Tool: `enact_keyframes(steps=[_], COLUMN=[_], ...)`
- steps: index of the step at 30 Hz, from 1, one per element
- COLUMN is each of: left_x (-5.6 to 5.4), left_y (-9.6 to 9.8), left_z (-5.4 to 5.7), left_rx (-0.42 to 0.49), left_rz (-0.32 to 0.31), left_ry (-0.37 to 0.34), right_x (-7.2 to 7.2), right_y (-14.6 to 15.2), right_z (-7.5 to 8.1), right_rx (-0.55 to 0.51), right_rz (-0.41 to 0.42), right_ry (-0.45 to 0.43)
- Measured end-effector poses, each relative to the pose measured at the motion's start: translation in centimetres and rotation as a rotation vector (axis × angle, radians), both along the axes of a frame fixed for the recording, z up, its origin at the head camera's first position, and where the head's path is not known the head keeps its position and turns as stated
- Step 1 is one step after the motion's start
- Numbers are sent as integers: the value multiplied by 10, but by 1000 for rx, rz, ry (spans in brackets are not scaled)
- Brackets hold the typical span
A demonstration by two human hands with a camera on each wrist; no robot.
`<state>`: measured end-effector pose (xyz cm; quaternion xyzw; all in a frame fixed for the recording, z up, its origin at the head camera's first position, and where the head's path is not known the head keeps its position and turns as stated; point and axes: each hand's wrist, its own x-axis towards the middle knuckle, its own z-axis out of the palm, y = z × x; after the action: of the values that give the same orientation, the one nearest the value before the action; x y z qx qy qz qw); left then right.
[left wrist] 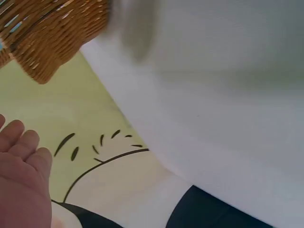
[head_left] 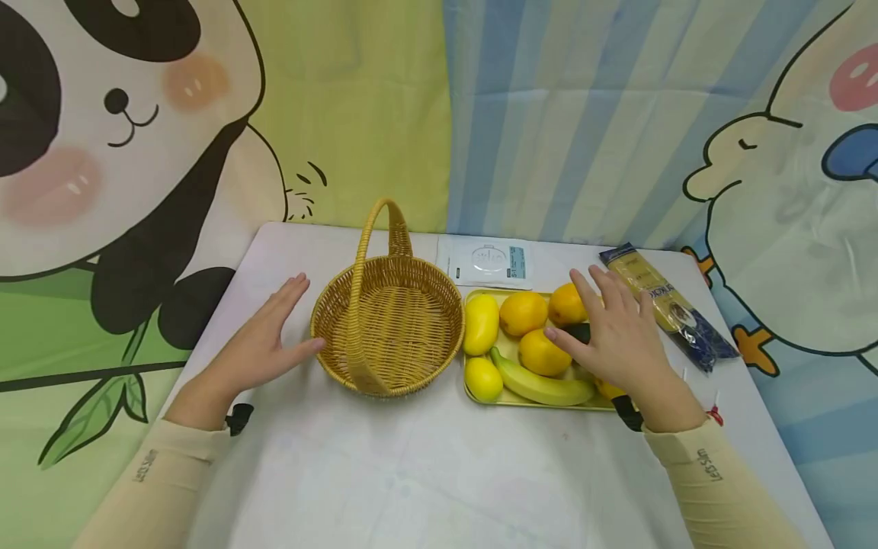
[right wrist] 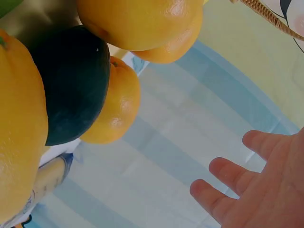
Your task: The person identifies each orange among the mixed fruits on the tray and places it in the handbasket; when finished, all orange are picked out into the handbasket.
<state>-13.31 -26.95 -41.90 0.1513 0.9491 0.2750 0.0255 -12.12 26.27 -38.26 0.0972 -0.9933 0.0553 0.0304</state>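
The left hand is held with straight fingers just left of a round wicker basket, its thumb overlapping the rim in the head view. The basket's tall handle arches upward and its woven bottom shows. Over the right side of a yellow tray, the right hand hovers with fingers spread, hiding part of the fruit. On that tray lie several oranges, a banana, a round yellow fruit and a longer yellow one. A dark green, smooth fruit appears among the oranges in the right wrist view.
A flat white packet lies behind the tray. To the right is a blue and gold plastic package, with a small red object near the right wrist. The white-covered table meets printed curtains at the back.
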Motion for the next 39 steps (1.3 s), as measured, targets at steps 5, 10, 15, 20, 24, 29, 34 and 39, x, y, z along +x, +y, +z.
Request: enact_keyframes(steps=[5,10,15,20,24,29,34,39], left_x=[-3,-3,-3,-2,-2,-2,-2,-2], left_y=[-5,-9,-10,-10,-9,-9,-9,-9], left_z=[-18,-32,-40,-43,-44,-45,-47,-47], left_rx=[45,54,45,41,43,44,49,43], left_rz=[-16,-27,-36,-49,-55,-50,-45,-41], left_ry=[27,42,44,44,41,42,39,28], right_x=[1,3,4,6,10,14,16,18], right_y=[-1,-5,-6,-9,-12,-15,-17,-18], right_z=[-3,-10,-19,-30,-37,-45,-52,-58], right_rx=[-18,-58,-114,-168,-186,-214,-220,-232], right_rz=[10,17,47,72,52,48,45,24], right_ry=[24,4,-5,-22,-59,-96,-105,-135])
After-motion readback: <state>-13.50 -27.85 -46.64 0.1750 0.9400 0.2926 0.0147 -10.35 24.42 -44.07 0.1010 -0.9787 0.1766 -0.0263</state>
